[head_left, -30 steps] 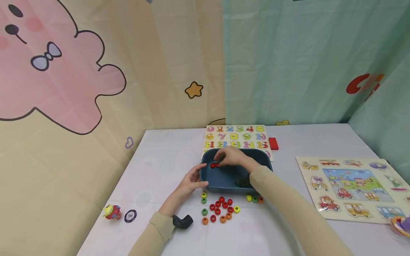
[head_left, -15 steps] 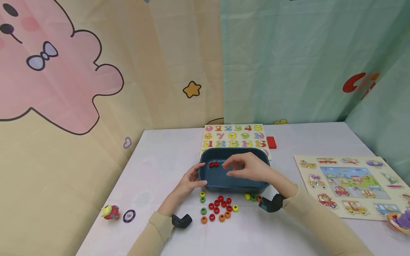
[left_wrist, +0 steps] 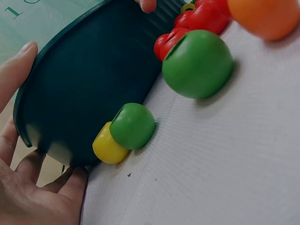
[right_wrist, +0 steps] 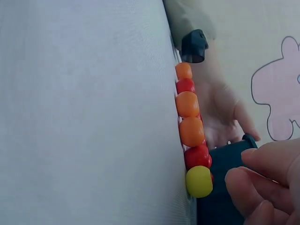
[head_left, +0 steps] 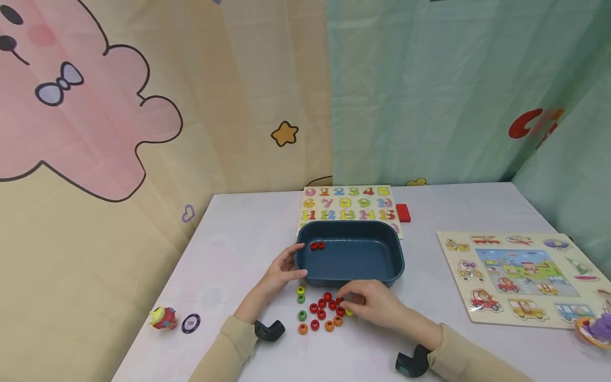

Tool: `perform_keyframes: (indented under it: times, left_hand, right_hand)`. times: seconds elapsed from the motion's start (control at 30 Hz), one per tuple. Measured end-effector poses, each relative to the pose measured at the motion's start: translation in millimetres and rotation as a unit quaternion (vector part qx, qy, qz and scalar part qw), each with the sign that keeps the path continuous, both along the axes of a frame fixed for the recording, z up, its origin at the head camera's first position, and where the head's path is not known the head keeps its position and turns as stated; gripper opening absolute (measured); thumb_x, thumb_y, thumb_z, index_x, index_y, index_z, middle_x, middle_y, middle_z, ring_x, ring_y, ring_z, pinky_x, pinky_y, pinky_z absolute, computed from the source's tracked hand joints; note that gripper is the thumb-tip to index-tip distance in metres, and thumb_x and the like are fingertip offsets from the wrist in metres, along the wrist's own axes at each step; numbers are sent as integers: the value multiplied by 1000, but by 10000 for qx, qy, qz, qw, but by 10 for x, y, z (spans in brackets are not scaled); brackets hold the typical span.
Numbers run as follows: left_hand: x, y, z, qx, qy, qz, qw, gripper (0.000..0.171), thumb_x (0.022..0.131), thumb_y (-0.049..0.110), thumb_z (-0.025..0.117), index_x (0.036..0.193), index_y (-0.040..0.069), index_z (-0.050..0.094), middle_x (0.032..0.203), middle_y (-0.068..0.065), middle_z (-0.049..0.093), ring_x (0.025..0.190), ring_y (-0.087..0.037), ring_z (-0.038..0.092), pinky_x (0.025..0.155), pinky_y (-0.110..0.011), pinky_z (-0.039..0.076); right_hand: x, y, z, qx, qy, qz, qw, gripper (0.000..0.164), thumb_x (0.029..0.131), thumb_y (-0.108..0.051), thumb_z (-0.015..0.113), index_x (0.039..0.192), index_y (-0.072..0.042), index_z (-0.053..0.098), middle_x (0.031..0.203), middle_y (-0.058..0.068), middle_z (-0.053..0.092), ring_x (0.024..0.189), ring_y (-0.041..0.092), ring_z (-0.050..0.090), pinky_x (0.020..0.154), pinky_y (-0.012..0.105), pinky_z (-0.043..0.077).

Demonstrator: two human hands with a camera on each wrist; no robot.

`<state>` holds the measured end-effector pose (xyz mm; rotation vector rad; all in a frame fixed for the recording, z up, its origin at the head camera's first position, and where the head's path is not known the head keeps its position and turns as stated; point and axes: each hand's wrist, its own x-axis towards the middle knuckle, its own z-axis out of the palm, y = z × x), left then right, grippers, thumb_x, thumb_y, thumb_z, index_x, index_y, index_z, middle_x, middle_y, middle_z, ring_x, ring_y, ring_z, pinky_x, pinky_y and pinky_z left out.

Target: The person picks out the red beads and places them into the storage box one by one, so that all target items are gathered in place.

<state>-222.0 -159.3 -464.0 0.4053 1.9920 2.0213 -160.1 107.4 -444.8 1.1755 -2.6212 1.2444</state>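
Note:
A dark blue rectangular plastic basin (head_left: 353,281) stands on the white table, two red beads (head_left: 317,245) in its far left corner. My left hand (head_left: 281,268) holds its left end, thumb and a finger over the rim, other fingers against the outer wall (left_wrist: 56,150). Just in front of the basin lie several loose red beads (head_left: 322,314), with green beads (head_left: 302,315), orange beads (head_left: 329,326) and yellow beads (left_wrist: 110,145) around them. My right hand (head_left: 374,302) is above the right side of this group, thumb and index finger apart (right_wrist: 248,164), close over a red bead and a yellow bead (right_wrist: 199,181).
Behind the basin lies a number puzzle board (head_left: 346,203) beside a red block (head_left: 403,213). A vehicle puzzle board (head_left: 520,278) is at the right, near a purple toy (head_left: 596,331). A small toy figure (head_left: 163,318) and a round chip (head_left: 191,323) lie at the left.
My right hand has let go of a red bead inside the basin, leaving two beads there, and moved out toward me over the loose beads. My left hand has stayed on the basin.

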Motion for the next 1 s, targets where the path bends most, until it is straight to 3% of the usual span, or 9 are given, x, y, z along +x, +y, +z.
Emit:
perform_keyframes:
  times: [0.2, 0.37, 0.47, 0.73, 1.0]
  left_hand:
    - [14, -15, 43, -32, 11, -71, 10000, 64, 82, -5, 57, 138, 6, 29, 145, -9, 22, 130, -27, 23, 104, -38, 21]
    - [89, 10, 173, -155, 65, -115, 9998, 63, 83, -4, 56, 138, 5, 27, 145, -9, 21, 131, -25, 21, 104, -36, 21]
    - [117, 23, 210, -113, 79, -112, 9998, 62, 83, -4, 56, 138, 3, 27, 145, -9, 21, 131, -26, 20, 104, -36, 20]
    - [125, 35, 228, -126, 27, -115, 9999, 63, 83, -4, 56, 138, 4, 27, 145, -9, 21, 131, -26, 21, 104, -37, 20]
    - [79, 25, 151, -134, -32, -83, 9999, 63, 83, -4, 56, 138, 6, 28, 145, -8, 22, 130, -24, 23, 104, -36, 21]
  right_hand:
    - [12, -53, -78, 406, 258, -409, 9980, 19, 81, -21, 65, 100, -21, 66, 95, -16, 62, 64, -2, 50, 56, 17, 44]
    - [-8, -50, -119, 567, 284, -380, 9973, 18, 81, -22, 65, 99, -21, 68, 94, -16, 63, 81, -3, 56, 67, 19, 48]
    - [-19, -56, -165, 576, 324, -331, 9973, 18, 81, -23, 65, 98, -21, 68, 93, -16, 63, 82, -3, 56, 67, 18, 47]
    - [-7, -78, -228, 476, 306, -517, 9971, 16, 77, -26, 69, 93, -21, 68, 84, -16, 62, 58, -4, 46, 51, 14, 41]
    - [50, -84, -135, 565, 652, -825, 9929, 17, 75, -27, 71, 91, -22, 68, 81, -18, 61, 58, -5, 45, 53, 15, 41]
